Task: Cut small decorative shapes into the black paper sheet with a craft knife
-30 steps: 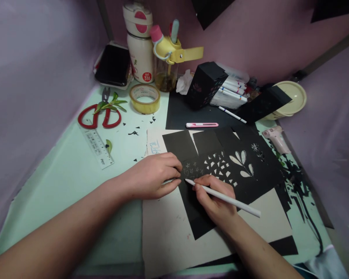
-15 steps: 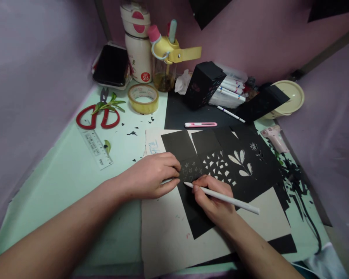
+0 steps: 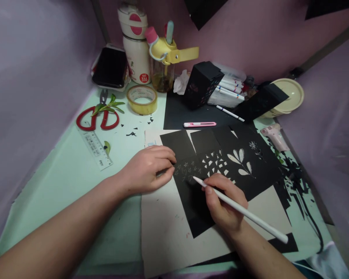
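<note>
Left hand (image 3: pixel 151 168): thumb and forefinger stood apart, nothing seen between them; fingertips rested at the card's left side.
Right hand (image 3: pixel 228 197): fingers were closed round the pen (image 3: pixel 264 224), near its pointed end.
Card (image 3: pixel 193 217): lay flat on the board (image 3: pixel 165 232), below the pen tip; black, matt, thin, with straight edges.
Marks: small pale stars and angular lines, faintly drawn.
Cut-outs: angular chips (image 3: pixel 216 164) and a leafy sprig (image 3: pixel 241 161), the board's pale surface showing through.
Card's handling: probably light and fairly stiff, but weak at the narrow bridges between holes; best taken by its plain lower edge.
Pen's handling: white, long, round and smooth; likely light, perhaps a little slippery, best pinched just behind the taper.
Board: pale grey, broad, seemingly stiffer than the card.
Cutter (image 3: pixel 200 124): slim, pink and white, probably hard plastic.
</note>
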The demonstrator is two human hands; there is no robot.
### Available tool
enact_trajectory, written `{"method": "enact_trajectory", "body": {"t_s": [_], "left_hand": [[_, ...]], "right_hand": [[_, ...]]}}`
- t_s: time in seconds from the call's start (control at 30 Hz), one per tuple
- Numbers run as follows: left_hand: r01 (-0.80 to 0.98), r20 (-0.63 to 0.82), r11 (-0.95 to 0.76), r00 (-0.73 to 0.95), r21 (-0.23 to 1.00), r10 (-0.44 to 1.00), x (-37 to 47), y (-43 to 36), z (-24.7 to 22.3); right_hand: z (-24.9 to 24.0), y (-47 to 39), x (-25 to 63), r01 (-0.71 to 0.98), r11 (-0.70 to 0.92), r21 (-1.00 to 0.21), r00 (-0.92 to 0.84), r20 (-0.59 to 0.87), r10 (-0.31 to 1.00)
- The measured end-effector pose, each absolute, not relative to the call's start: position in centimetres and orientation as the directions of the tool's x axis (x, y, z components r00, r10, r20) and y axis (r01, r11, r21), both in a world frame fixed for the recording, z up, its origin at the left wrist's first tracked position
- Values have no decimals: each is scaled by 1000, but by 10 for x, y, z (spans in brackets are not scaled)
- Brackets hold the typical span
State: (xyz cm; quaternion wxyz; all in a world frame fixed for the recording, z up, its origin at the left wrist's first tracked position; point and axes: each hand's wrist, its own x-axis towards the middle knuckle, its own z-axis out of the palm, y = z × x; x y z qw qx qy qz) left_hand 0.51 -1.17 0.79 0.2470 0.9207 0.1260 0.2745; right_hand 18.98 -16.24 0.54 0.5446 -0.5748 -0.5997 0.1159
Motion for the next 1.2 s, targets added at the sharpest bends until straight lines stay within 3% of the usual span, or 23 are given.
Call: {"method": "enact_trajectory", "body": {"t_s": [0.77,0.97,1.2], "left_hand": [[24,406,-843,869,537,283,6,-13,6],[20,398,-838,874,545,280,5,-13,6],[20,392,-832,876,555,282,5,-13,5]], "right_hand": [[8,-162,188,587,364,-723,247,588,770],[37,-156,192,602,193,-774,70,292,954],[19,-131,193,568,137,-812,134,255,958]]}}
